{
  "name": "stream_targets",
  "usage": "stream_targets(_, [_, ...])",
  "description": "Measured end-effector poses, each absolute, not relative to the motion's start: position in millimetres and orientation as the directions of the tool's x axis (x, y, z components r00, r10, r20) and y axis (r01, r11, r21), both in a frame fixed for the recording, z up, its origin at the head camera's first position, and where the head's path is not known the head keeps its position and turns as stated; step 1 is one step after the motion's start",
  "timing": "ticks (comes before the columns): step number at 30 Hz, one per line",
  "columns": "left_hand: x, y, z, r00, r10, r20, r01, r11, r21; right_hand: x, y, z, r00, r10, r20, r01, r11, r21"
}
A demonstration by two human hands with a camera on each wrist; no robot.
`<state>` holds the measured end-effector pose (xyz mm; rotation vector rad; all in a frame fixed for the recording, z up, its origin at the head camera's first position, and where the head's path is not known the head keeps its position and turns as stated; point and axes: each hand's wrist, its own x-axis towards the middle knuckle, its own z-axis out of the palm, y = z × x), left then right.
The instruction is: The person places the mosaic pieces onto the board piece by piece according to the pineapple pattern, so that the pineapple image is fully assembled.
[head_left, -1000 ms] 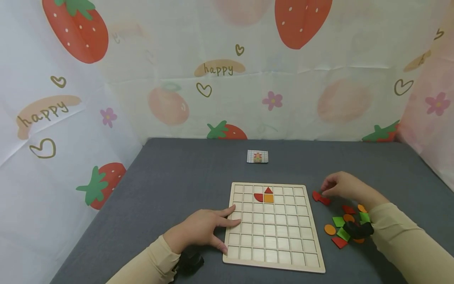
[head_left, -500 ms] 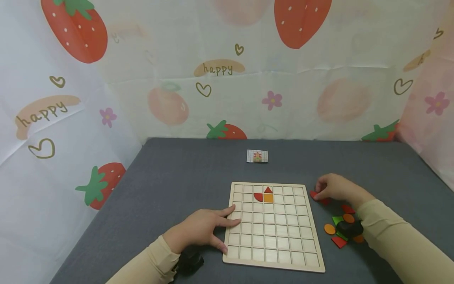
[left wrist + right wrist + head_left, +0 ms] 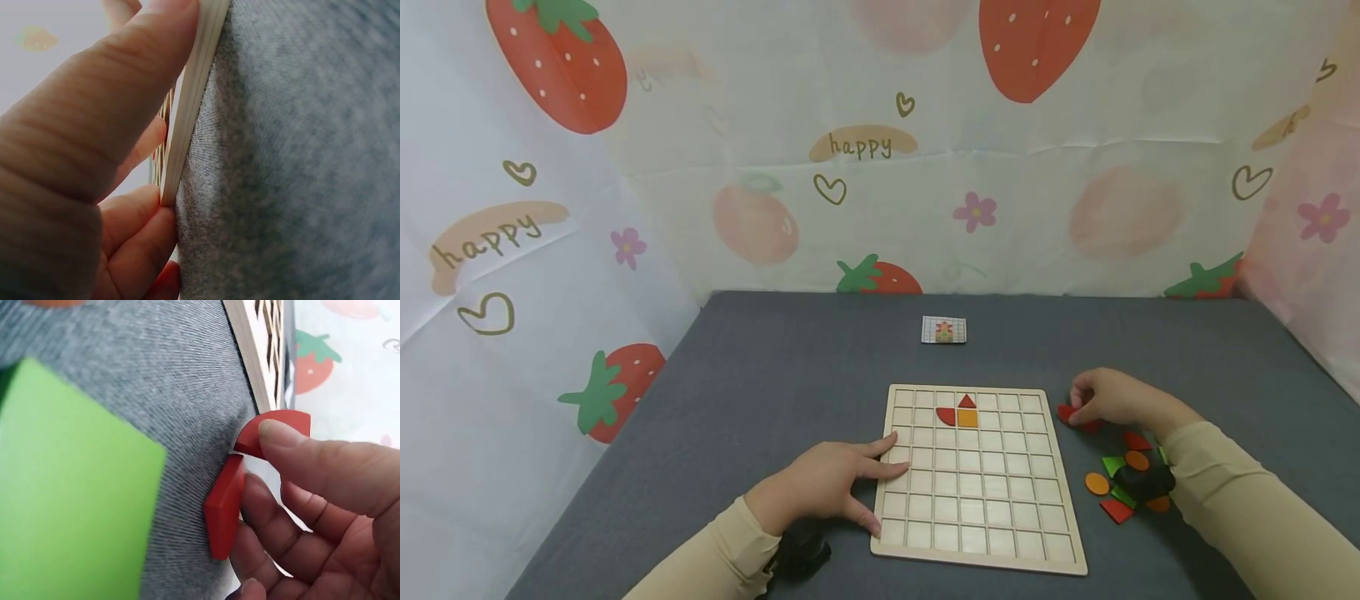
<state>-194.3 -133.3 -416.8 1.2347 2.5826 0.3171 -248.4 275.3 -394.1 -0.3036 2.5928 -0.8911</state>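
A wooden grid board [image 3: 958,508] lies on the table. Its upper cells hold a red triangle [image 3: 966,402], an orange square [image 3: 967,418] and a red quarter-circle tile [image 3: 947,417]. Along the board's left edge rests my left hand [image 3: 823,482], fingers spread; the left wrist view shows thumb and fingers touching the rim [image 3: 187,119]. To the right of the board, my right hand [image 3: 1116,398] pinches another red quarter-circle tile [image 3: 294,420], thumb on its face. A second red tile [image 3: 225,509] is beside the fingers, partly hidden by them in the head view.
Near my right wrist lies a loose group of tiles, including an orange disc [image 3: 1097,484], a red tile [image 3: 1117,511] and a green tile [image 3: 1113,466]. Behind the board sits a small pattern card [image 3: 943,330]. A printed cloth [image 3: 880,217] hangs behind the table.
My right hand has shifted left toward the board and now pinches a red tile, after moving back slightly in the last half second. My left hand and the board stay put.
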Motion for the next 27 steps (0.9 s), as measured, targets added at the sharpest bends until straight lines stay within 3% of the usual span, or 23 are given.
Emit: stream_targets(27, [-196.3, -134.6, -417.8, -0.607, 0.782, -0.137, 0.725, 0.617, 0.305, -249.6, 261.0, -374.3, -0.897, -0.372, -0.238, -0.12, 0.723, -0.68])
